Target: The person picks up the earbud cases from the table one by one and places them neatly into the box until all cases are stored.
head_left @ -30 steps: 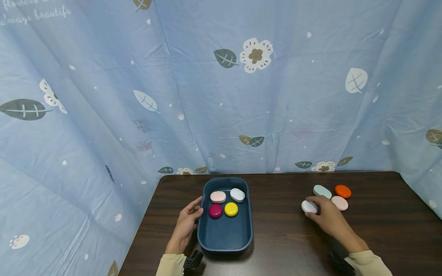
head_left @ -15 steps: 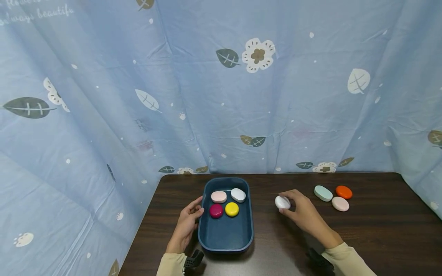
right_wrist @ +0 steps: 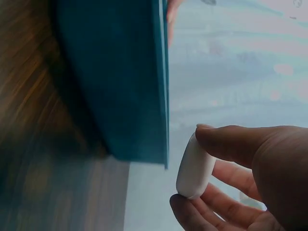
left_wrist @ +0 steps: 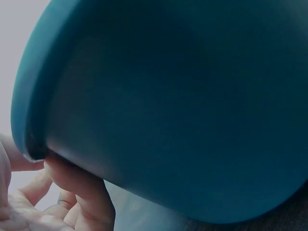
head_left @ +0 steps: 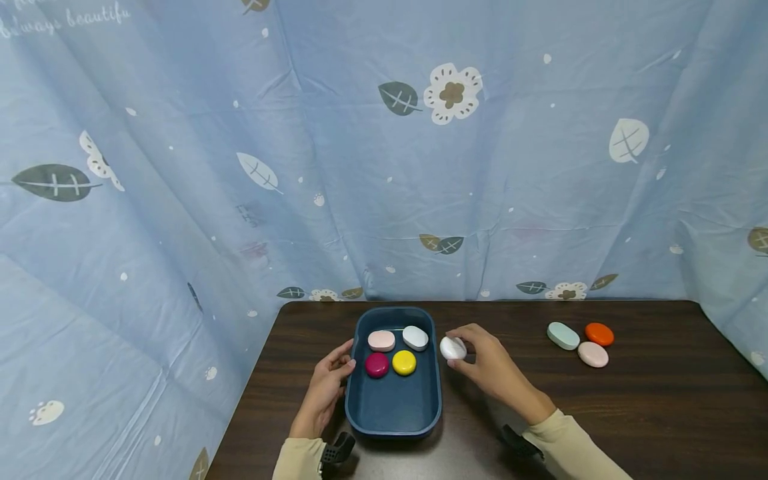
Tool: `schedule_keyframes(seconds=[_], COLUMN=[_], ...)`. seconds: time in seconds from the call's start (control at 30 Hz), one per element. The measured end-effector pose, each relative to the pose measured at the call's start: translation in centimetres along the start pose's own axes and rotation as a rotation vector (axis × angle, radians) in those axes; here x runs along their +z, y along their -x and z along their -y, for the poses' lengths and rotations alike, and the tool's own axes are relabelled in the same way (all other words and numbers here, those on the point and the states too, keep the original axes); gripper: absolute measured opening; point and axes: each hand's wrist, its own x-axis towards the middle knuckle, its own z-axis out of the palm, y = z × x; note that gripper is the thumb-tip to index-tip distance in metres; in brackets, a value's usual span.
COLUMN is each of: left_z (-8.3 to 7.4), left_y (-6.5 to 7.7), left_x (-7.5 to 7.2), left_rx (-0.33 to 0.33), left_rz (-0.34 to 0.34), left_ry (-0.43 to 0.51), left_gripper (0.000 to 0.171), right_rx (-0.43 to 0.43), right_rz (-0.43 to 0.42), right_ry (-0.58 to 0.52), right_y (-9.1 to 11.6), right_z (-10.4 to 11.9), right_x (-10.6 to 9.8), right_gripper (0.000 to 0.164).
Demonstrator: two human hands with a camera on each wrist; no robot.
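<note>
My right hand [head_left: 493, 365] pinches a white soap bar [head_left: 453, 348] between thumb and fingertips, just outside the right rim of a dark blue rectangular tray [head_left: 393, 407]. In the right wrist view the bar [right_wrist: 194, 171] is seen edge on, a smooth thick oval, beside the tray's side wall [right_wrist: 115, 72]. My left hand [head_left: 324, 390] grips the tray's left rim, thumb on top and fingers curled below the lip, as the left wrist view shows. Inside the tray lie a pale pink bar [head_left: 381, 341], a white bar [head_left: 415, 338], a dark red round one [head_left: 377, 365] and a yellow round one [head_left: 404, 363].
On the dark wooden table [head_left: 498, 460], to the right, lie a mint green bar [head_left: 563, 335], an orange one [head_left: 599, 334] and a pale pink one [head_left: 593, 355], close together. A blue patterned curtain [head_left: 360, 167] hangs behind the table and along its left side.
My right hand has carried the white soap bar leftward from the group on the right to the tray's right rim. My left hand and the tray have stayed in place.
</note>
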Motion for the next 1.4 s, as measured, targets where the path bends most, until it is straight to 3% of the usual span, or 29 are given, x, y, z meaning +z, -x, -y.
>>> schedule_keyframes(seconds=[0.63,1.1,1.4], left_z=[0.0,0.1,0.1], left_y=[-0.1,0.0,0.0], left_x=[0.0,-0.1,-0.1], left_rx=[0.004,0.000,0.013], left_rz=[0.001,-0.001,0.009], left_ry=[0.013,0.017,0.013], left_gripper=[0.048,0.048,0.049], right_rx=[-0.061,-0.164,-0.182], right_rz=[0.104,0.227,0.300], right_ry=[-0.079,-0.023,0.014], right_y=[-1.6,-2.5,-3.0], right_z=[3.3,5.2,6.2], right_x=[3.2,4.7,5.5], right_gripper=[0.042,0.042,0.038])
